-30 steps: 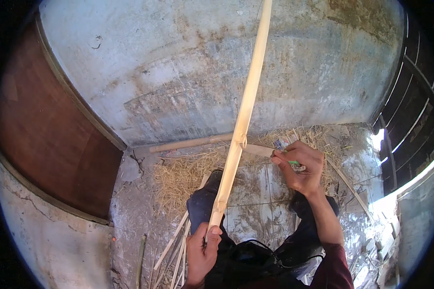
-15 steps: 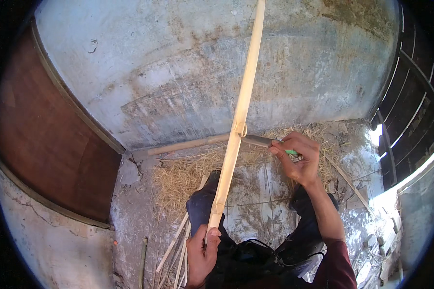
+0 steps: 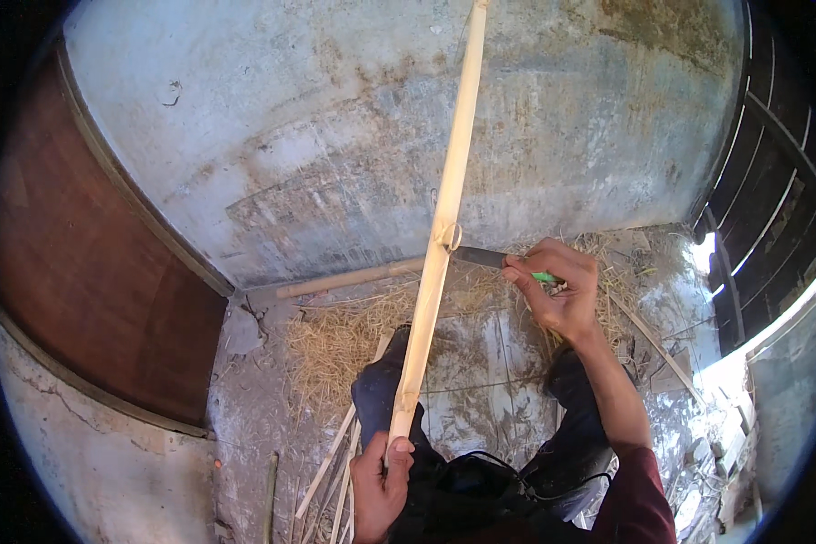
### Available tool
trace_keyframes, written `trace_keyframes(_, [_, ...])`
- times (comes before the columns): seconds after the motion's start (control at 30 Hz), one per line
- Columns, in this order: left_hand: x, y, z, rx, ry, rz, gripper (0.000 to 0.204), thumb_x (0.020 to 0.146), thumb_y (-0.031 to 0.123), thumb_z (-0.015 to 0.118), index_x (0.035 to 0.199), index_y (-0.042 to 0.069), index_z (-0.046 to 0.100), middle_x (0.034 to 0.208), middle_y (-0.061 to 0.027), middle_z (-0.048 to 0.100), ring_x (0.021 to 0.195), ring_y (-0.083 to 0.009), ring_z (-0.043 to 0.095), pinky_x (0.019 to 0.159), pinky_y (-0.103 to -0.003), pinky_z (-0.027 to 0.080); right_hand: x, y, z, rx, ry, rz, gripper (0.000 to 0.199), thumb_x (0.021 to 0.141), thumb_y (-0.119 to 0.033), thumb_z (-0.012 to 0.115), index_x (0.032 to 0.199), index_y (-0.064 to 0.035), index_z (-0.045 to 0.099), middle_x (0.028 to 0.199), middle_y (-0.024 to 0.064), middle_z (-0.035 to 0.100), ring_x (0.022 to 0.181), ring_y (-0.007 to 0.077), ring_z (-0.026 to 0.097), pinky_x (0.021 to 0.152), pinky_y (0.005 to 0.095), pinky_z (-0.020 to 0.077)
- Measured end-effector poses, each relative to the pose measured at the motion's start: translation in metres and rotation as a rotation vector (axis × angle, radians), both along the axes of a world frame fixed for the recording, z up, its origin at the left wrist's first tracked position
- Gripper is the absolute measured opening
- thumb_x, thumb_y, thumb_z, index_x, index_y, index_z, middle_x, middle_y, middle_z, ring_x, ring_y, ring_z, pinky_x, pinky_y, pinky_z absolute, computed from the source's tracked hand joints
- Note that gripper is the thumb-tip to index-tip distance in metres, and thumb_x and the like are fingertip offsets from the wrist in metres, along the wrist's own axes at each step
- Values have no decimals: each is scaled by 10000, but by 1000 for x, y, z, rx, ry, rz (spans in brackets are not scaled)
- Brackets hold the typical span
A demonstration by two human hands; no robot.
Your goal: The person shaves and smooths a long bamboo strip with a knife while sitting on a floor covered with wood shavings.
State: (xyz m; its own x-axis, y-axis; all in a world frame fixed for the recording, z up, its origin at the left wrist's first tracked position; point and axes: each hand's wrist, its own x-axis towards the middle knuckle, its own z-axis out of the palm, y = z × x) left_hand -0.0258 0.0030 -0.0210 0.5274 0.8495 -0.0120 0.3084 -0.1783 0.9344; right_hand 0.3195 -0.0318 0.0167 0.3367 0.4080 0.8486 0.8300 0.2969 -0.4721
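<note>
My left hand [image 3: 381, 485] is closed round the near end of a long, pale bamboo strip [image 3: 454, 172], which slants up and away toward the wall. Swollen node rings show along its length. In my right hand [image 3: 560, 286] is a knife [image 3: 480, 257] with a grey blade and a partly visible green handle. The blade meets the strip's right side near its middle, where a thin shaving [image 3: 452, 237] curls up. My fingers cover most of the handle.
Straw-like shavings [image 3: 335, 343] lie heaped along the stained wall [image 3: 354, 172]. A thicker pole [image 3: 349, 278] rests at its foot. Several split strips [image 3: 331, 467] lie beside my left leg. A brown panel [image 3: 109, 254] stands at left, dark slats [image 3: 771, 181] at right.
The bamboo strip has shifted slightly left, its far tip now in view. My right hand and the knife have moved a little left, and the curled shaving looks larger.
</note>
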Motion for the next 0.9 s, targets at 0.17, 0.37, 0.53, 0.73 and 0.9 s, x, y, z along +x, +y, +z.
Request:
trace_keyframes(0.17, [0,-6,6,5,22,21,396,1135,340,580,904,22,627,644,9,562,552,-50,503,494,-254,368,11,5,12,27,-7,-39,104,828,-12,879,882,10,793,799,128,758,688,223,716,625,318,535])
trace_keyframes(0.37, [-8,-3,2,196,-139,-77,318,1130,278,581,924,36,601,684,13,496,548,-77,413,507,-280,335,16,9,27,32,4,-29,89,848,-15,872,882,14,794,784,127,746,675,204,694,621,314,515])
trace_keyframes(0.53, [-15,-8,10,172,-89,-59,317,1132,279,576,935,37,631,648,24,494,569,-75,452,518,-287,349,24,14,38,58,10,-60,83,869,-32,866,896,14,802,787,127,750,698,185,696,638,307,513])
trace_keyframes(0.73, [-18,-14,13,145,-108,-54,322,1128,285,582,938,31,640,649,21,513,583,-67,467,520,-283,355,46,22,56,78,41,-58,94,883,-49,864,905,18,802,824,118,774,737,161,704,679,298,520])
trace_keyframes(0.9, [-22,-16,16,82,-91,-39,341,1132,309,574,938,34,634,660,34,494,595,-62,458,530,-276,355,65,37,63,102,84,7,103,901,-61,856,916,22,797,826,107,777,765,127,693,696,291,520])
